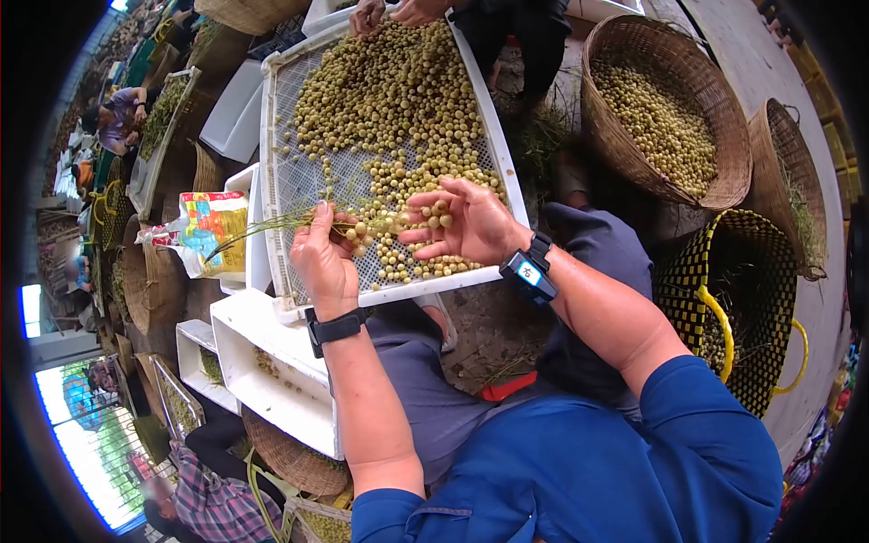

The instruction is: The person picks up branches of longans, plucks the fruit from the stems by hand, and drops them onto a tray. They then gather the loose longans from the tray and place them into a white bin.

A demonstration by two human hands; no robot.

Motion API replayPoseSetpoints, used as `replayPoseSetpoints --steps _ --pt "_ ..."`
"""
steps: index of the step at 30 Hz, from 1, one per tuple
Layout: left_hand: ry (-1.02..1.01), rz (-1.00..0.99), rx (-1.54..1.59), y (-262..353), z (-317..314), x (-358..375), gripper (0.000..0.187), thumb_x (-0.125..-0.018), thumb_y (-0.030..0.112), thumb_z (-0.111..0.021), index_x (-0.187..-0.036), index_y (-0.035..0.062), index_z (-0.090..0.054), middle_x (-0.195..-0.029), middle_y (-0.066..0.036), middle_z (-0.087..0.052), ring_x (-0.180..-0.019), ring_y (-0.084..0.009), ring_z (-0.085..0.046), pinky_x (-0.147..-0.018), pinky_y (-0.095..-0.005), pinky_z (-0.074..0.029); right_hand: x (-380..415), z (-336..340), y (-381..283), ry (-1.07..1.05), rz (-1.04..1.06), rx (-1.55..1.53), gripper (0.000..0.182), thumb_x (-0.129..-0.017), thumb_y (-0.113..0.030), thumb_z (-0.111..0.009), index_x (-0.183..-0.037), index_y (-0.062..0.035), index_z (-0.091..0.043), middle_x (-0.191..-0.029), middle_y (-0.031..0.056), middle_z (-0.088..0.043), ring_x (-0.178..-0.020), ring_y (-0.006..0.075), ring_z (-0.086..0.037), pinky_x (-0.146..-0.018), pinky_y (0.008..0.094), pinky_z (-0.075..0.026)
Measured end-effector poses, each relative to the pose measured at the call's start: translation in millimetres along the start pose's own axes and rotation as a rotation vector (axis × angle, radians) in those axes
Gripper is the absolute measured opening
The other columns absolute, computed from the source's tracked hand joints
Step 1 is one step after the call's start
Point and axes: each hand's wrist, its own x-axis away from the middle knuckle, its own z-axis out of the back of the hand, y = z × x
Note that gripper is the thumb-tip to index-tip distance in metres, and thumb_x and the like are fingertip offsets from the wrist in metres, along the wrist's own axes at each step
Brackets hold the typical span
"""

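Observation:
My left hand [324,258] is closed on a bunch of thin green stems [262,225], pinched between thumb and fingers. A few round yellow-brown longans [360,237] hang at the bunch's right end. My right hand [471,222] is turned palm up beside it, fingers curved and slightly apart. Several loose longans [439,215] lie cupped in its fingers. Both hands are above the near part of a white mesh tray [501,149], where many loose longans [389,90] are heaped, thickest at the far side.
Another person's hands [398,13] are at the tray's far edge. A wicker basket [733,154] of longans and a black-yellow woven basket [778,299] stand right. At left are a printed bag [213,235] and a white foam box [272,362]. Other people sit farther left.

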Motion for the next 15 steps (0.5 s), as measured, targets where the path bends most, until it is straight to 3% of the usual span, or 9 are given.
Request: replayPoseSetpoints --steps 2,4,5,6,8,10,12,13,15 --pt "-0.012 0.001 -0.005 -1 2 0 0.016 -0.096 0.017 -0.067 -0.099 0.0016 -0.062 -0.079 -0.009 -0.064 -0.067 -0.0199 -0.064 -0.055 -0.033 -0.056 -4 3 -1 0.147 0.035 0.222 0.057 -0.103 -0.048 -0.043 -0.128 0.002 -0.056 -0.126 0.0195 -0.061 -0.12 0.0354 -0.059 -0.094 0.048 -0.053" --pt "-0.014 0.027 0.052 -2 2 -1 0.015 -0.096 0.017 -0.066 -0.098 0.0023 -0.063 -0.079 -0.009 -0.064 -0.066 -0.0202 -0.064 -0.056 -0.0339 -0.056 -9 9 0 0.439 0.611 1.287 0.06 -0.101 -0.051 -0.047 -0.132 -0.0002 -0.057 -0.13 0.0162 -0.061 -0.122 0.0281 -0.058 -0.101 0.0431 -0.048" --pt "-0.013 0.026 0.054 -1 1 -1 0.015 -0.096 0.017 -0.066 -0.098 0.0023 -0.063 -0.079 -0.009 -0.064 -0.066 -0.0202 -0.064 -0.056 -0.0339 -0.056 -3 6 -3 0.306 0.482 1.055 0.062 -0.099 -0.051 -0.052 -0.134 0.0004 -0.056 -0.132 0.0155 -0.06 -0.12 0.0224 -0.058 -0.105 0.0388 -0.044" --pt "-0.036 0.06 0.063 0 2 0 0.015 -0.096 0.017 -0.066 -0.097 0.0023 -0.062 -0.079 -0.009 -0.064 -0.065 -0.0202 -0.064 -0.056 -0.0339 -0.056 2 1 -5 0.301 0.478 1.06 0.062 -0.099 -0.051 -0.052 -0.134 0.0004 -0.056 -0.132 0.0155 -0.06 -0.12 0.0224 -0.058 -0.105 0.0388 -0.044" --pt "-0.05 0.093 0.072 -1 4 1 0.015 -0.096 0.017 -0.066 -0.096 0.0023 -0.062 -0.079 -0.009 -0.064 -0.065 -0.0201 -0.064 -0.057 -0.0339 -0.056 9 -10 -5 -0.016 0.388 0.953 0.06 -0.097 -0.048 -0.059 -0.135 -0.0012 -0.056 -0.13 0.0136 -0.062 -0.122 0.0212 -0.057 -0.103 0.0385 -0.045" --pt "-0.091 0.156 0.079 -6 2 0 0.016 -0.096 0.017 -0.067 -0.096 0.0016 -0.063 -0.079 -0.009 -0.064 -0.063 -0.0201 -0.063 -0.057 -0.034 -0.056 4 -11 7 -0.038 0.397 0.833 0.052 -0.096 -0.039 -0.066 -0.132 -0.0029 -0.059 -0.122 0.0103 -0.065 -0.114 0.0172 -0.061 -0.095 0.0334 -0.05" --pt "-0.117 0.161 0.061 -10 -2 2 0.016 -0.095 0.017 -0.068 -0.096 0.0012 -0.063 -0.078 -0.009 -0.064 -0.063 -0.0192 -0.064 -0.056 -0.032 -0.056 2 -13 11 -0.13 0.242 0.721 0.043 -0.097 -0.032 -0.066 -0.13 -0.0043 -0.061 -0.107 0.0059 -0.068 -0.097 0.0123 -0.064 -0.083 0.0275 -0.053" --pt "-0.106 0.167 0.019 -12 -6 3 0.016 -0.095 0.016 -0.068 -0.096 0.001 -0.063 -0.078 -0.009 -0.065 -0.063 -0.0188 -0.064 -0.056 -0.0308 -0.055 5 -24 16 -0.115 0.323 0.678 0.035 -0.099 -0.032 -0.065 -0.118 -0.0026 -0.065 -0.082 0.0001 -0.065 -0.07 0.0073 -0.059 -0.06 0.0237 -0.05" --pt "-0.082 0.153 -0.06 -17 -10 6 0.014 -0.094 0.014 -0.068 -0.095 0.0009 -0.064 -0.079 -0.009 -0.066 -0.065 -0.0174 -0.065 -0.054 -0.0277 -0.054 0 -20 17 -0.124 0.237 0.684 0.031 -0.099 -0.032 -0.064 -0.11 -0.0029 -0.066 -0.077 -0.0001 -0.063 -0.066 0.0076 -0.057 -0.058 0.0244 -0.049"
